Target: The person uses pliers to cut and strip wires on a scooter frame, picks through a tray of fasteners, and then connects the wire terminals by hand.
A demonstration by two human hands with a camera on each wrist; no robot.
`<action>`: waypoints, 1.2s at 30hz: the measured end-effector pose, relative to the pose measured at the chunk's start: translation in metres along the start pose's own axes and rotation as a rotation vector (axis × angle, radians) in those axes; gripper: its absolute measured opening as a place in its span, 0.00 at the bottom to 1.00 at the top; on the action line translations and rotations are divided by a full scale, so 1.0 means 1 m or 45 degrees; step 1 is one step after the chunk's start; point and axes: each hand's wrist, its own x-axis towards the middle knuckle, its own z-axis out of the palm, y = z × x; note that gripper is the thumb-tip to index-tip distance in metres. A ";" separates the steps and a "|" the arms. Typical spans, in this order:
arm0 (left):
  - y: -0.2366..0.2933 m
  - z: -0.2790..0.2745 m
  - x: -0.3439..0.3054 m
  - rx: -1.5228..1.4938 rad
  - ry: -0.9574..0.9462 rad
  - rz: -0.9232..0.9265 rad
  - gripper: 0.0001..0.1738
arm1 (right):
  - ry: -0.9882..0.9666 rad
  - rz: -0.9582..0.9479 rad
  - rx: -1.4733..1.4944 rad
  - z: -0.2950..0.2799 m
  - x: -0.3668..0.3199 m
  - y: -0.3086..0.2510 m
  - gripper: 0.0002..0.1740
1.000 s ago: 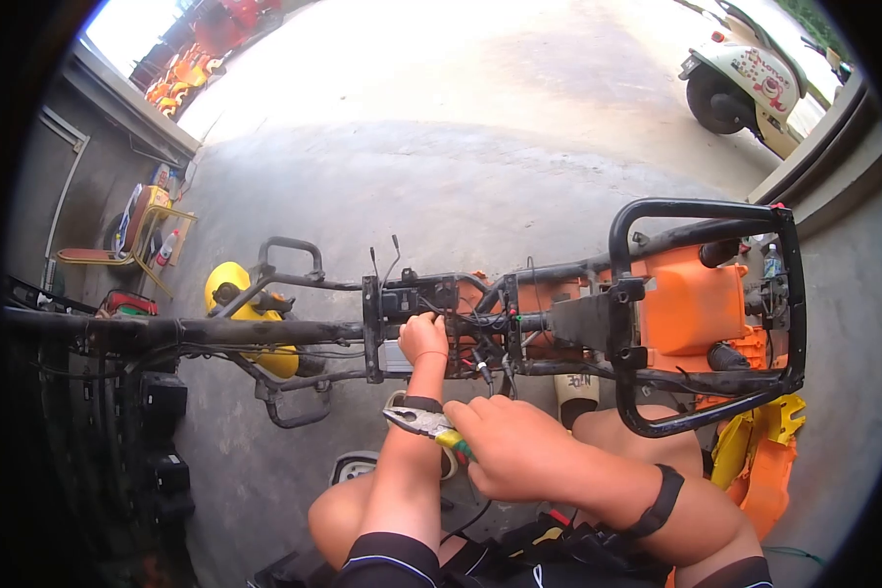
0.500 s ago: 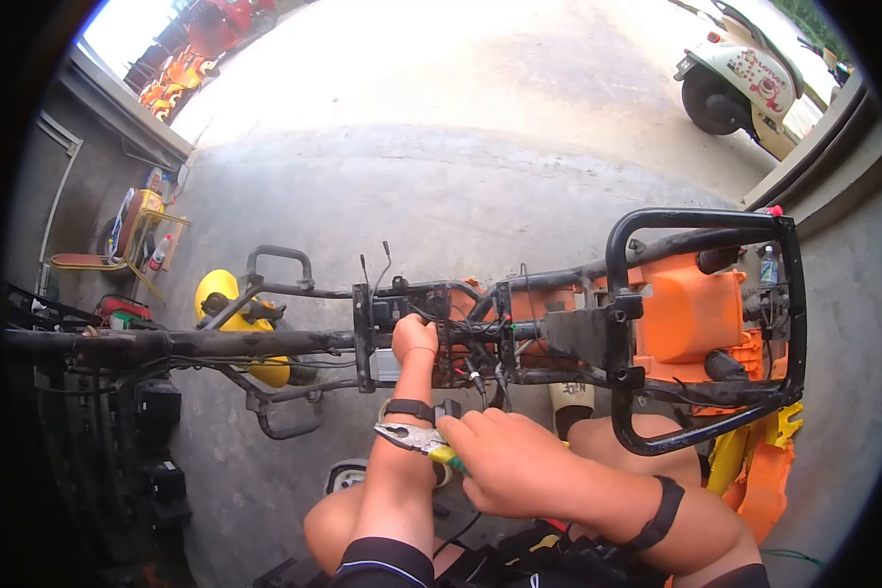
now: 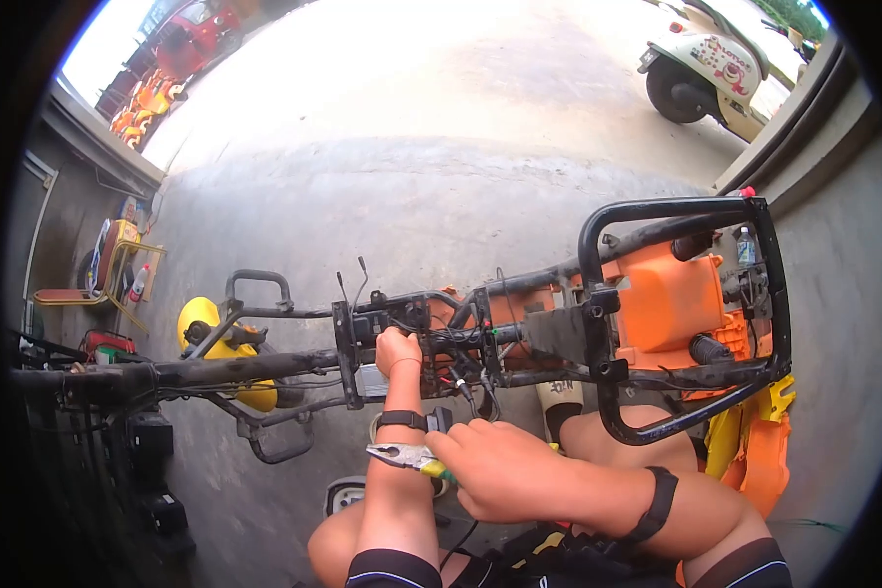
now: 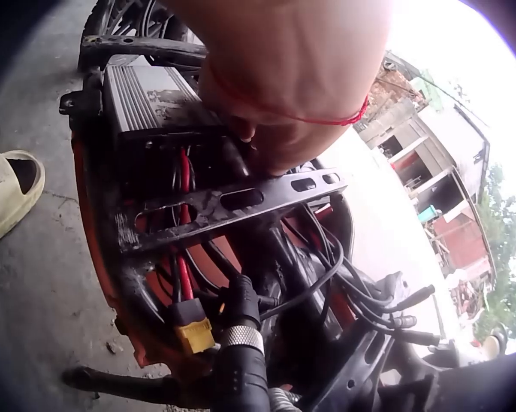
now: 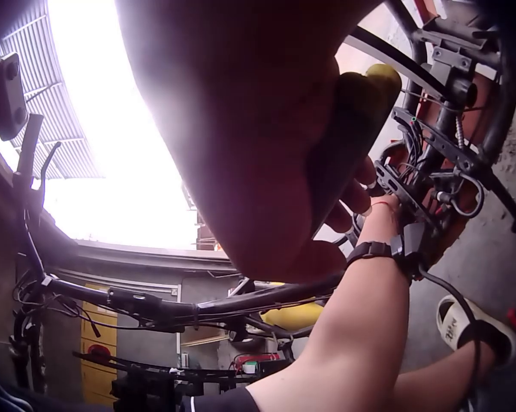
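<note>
In the head view my left hand reaches into the black vehicle frame, beside the silver finned box. Its fingertips are hidden there. From the left wrist, the same hand is seen close to the finned box and a slotted crossbar; what it touches cannot be told. My right hand grips pliers by their yellow-green handles, held over the left forearm. The right wrist view shows the handle inside the right hand.
Cables and a yellow connector lie below the crossbar. An orange body part sits under the rear tube loop. A chair stands at the left, a white scooter at the upper right.
The head view has shifted, so the frame and chair appear farther left. My left hand stays at the finned box, and the right still grips the pliers above the left forearm.
</note>
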 end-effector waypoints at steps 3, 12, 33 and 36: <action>0.003 0.000 0.003 0.049 -0.016 0.009 0.13 | -0.005 -0.029 -0.007 0.004 0.003 0.001 0.33; -0.001 0.000 0.006 0.056 -0.067 0.003 0.12 | -0.056 -0.062 -0.062 0.009 0.003 0.000 0.32; -0.042 0.050 0.033 -0.696 0.034 -0.098 0.13 | 0.052 -0.086 -0.120 0.005 -0.001 0.005 0.28; -0.033 0.047 0.023 -0.573 0.126 -0.087 0.11 | -0.006 -0.063 -0.084 0.007 0.001 0.003 0.30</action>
